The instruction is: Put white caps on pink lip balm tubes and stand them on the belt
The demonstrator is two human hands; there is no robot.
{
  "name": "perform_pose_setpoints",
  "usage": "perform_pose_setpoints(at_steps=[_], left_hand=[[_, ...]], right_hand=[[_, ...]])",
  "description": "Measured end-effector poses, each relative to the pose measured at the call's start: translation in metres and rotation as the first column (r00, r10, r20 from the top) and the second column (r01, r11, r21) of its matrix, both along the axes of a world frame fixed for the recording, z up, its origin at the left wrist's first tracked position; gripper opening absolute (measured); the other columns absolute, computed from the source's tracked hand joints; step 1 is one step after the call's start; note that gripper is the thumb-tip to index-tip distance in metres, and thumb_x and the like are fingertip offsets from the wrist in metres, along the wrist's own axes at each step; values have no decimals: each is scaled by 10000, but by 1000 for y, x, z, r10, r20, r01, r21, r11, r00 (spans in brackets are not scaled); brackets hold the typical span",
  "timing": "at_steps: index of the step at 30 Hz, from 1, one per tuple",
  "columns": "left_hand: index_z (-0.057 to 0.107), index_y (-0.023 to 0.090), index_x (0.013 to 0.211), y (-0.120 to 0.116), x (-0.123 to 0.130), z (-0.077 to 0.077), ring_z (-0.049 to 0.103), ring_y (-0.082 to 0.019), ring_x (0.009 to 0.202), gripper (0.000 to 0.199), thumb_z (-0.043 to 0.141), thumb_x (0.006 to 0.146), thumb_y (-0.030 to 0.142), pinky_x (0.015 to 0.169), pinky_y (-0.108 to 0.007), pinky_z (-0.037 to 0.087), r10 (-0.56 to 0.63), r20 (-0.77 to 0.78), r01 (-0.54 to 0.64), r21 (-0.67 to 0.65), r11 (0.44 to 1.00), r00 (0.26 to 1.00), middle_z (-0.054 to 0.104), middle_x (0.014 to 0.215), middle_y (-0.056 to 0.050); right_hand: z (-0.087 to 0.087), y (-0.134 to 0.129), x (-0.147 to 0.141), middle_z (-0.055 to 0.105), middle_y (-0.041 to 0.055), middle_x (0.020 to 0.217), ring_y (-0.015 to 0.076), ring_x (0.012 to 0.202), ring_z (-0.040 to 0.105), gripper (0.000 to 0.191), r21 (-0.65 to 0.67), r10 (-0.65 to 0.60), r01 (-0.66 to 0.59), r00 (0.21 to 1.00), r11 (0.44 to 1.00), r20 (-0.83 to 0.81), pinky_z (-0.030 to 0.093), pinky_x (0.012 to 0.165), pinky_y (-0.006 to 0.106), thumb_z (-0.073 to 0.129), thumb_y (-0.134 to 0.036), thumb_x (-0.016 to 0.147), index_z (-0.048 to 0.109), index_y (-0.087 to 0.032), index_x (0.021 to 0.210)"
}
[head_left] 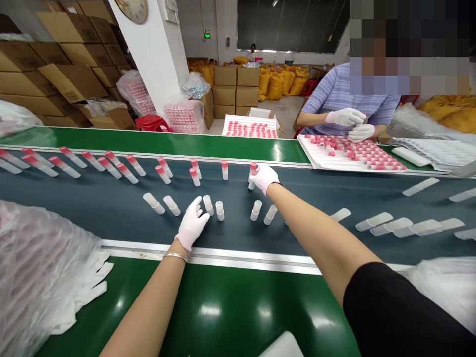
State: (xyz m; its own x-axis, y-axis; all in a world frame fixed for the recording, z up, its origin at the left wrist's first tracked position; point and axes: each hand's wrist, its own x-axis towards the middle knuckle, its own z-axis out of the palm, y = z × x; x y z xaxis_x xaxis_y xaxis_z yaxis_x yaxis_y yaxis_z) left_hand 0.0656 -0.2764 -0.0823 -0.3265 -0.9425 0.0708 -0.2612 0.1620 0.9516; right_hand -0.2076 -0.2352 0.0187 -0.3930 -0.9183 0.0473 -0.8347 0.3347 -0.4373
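Note:
My right hand [265, 179], in a white glove, reaches across the dark conveyor belt [308, 198]. Its fingers are closed around a pink-topped tube [253, 169] standing near the belt's far side. Lower and to the left is my gloved left hand [192, 226], its thumb and fingers apart and nothing in its grasp. Just beyond those fingertips stands a frosted white tube [208, 206], with another white tube [219, 211] to its right. Two more white tubes [171, 206] are left of the hand. Pink-topped tubes [195, 176] form a row along the far side.
Across the belt, a person's gloved hands [347, 118] work above a white tray [316, 157] of pink caps. Another tray [225, 130] stands behind the green ledge [148, 141]. Plastic-wrapped trays [40, 277] lie at my left. More white tubes [399, 225] stand on the right.

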Motion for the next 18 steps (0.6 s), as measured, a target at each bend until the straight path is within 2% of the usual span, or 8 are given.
perform_pose_setpoints(at_steps=[3,6,8,11,13,14,16,18], left_hand=[[498,163,1332,-9,-1,-8,464,-296,1337,629,626,717,164,1128,-445,370,-49,11,50,-51,997,999,479,1441,-150],[579,178,1221,-15,-2,-12,524,-289,1274,526,648,700,188,1098,-430,402,-54,34,57,-96,994,998,561,1351,-122],[605,181,1159,-19,-3,-11,559,-286,1226,467,656,697,224,1067,-428,430,-44,54,50,-124,991,998,599,1292,-108],[641,170,1000,-20,1,-1,603,-286,1137,335,655,695,307,1022,-434,464,-15,92,29,-163,986,996,648,1168,-95],[651,171,845,-13,8,11,596,-299,1119,237,655,683,344,1051,-467,429,24,119,0,-195,981,993,660,1070,-85],[648,178,781,-7,13,18,580,-310,1127,202,655,678,353,1080,-494,390,47,130,-18,-210,977,990,657,1024,-77],[646,202,727,11,22,31,569,-325,1106,161,658,673,353,1102,-564,334,79,141,-46,-226,973,987,647,945,-46],[647,252,764,35,26,41,563,-315,1097,105,637,717,346,1111,-609,302,65,123,-35,-224,974,990,642,897,11]], right_hand=[[-7,-8,5,652,40,957,148,833,640,267,45,-14,15,1000,999,-25,549,767,337,572,-372,948,627,-122,1021],[-6,-12,9,649,51,995,156,854,639,285,63,-32,35,999,997,-44,547,776,348,568,-382,947,615,-128,1067],[4,-9,13,653,50,976,153,831,637,309,54,-29,32,998,998,-53,540,762,339,579,-412,934,618,-127,1047],[37,17,9,672,80,935,184,826,641,446,-11,-49,48,995,999,-84,505,727,318,584,-540,877,627,-114,1004],[65,57,-7,683,98,917,221,860,643,498,-82,-107,97,987,992,-122,475,729,316,549,-608,848,641,-130,955],[77,87,-20,685,95,911,236,879,641,493,-123,-157,140,977,983,-146,464,740,322,529,-623,842,648,-152,928],[95,163,-54,683,73,883,251,890,638,431,-196,-295,257,935,946,-196,451,764,343,510,-605,844,654,-199,880],[99,255,-88,669,68,817,262,837,639,342,-229,-458,410,859,883,-228,448,747,374,532,-540,838,653,-221,850]])
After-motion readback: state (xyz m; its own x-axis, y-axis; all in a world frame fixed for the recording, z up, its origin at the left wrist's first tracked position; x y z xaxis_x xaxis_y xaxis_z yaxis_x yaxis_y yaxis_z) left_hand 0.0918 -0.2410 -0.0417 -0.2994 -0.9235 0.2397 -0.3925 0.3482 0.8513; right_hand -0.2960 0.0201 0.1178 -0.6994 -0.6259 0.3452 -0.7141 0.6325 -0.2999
